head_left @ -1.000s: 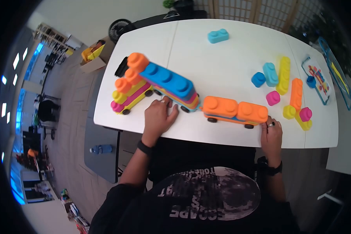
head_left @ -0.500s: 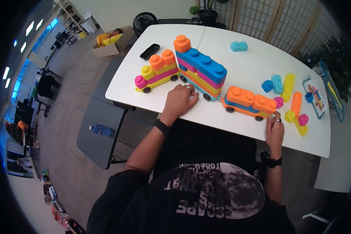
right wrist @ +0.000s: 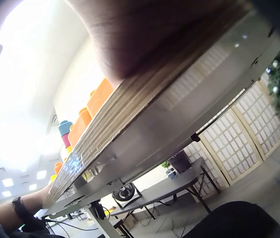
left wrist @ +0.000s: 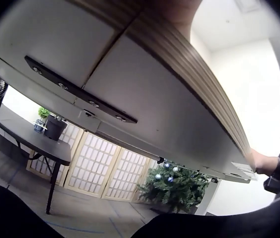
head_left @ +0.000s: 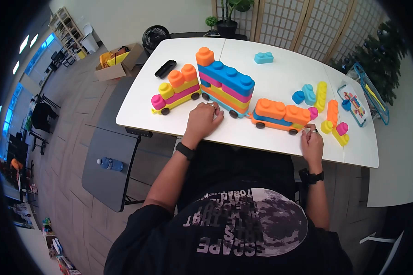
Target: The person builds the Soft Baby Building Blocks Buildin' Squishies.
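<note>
In the head view, a toy block train stands along the table's near side. Its front car (head_left: 176,94) is yellow and magenta with orange blocks on top. Behind it is a tall middle car (head_left: 227,85) stacked in blue, magenta, yellow and orange, then an orange rear car (head_left: 280,117). My left hand (head_left: 202,120) rests on the table beside the middle car's wheels, fingers loosely bent and holding nothing. At the rear car's back end lies my right hand (head_left: 312,143), relaxed, its fingertips right by the corner. Both wrist views show mostly the table's underside.
Loose blocks lie to the right, among them a yellow bar (head_left: 320,96) and an orange bar (head_left: 332,113). A light blue block (head_left: 264,57) sits at the back, a black case (head_left: 165,68) behind the front car. A picture card (head_left: 353,105) lies near the right edge.
The head view has tilted and shifted, so the train shows more from its side. Both hands keep roughly their places beside the train, and the cars stay lined up.
</note>
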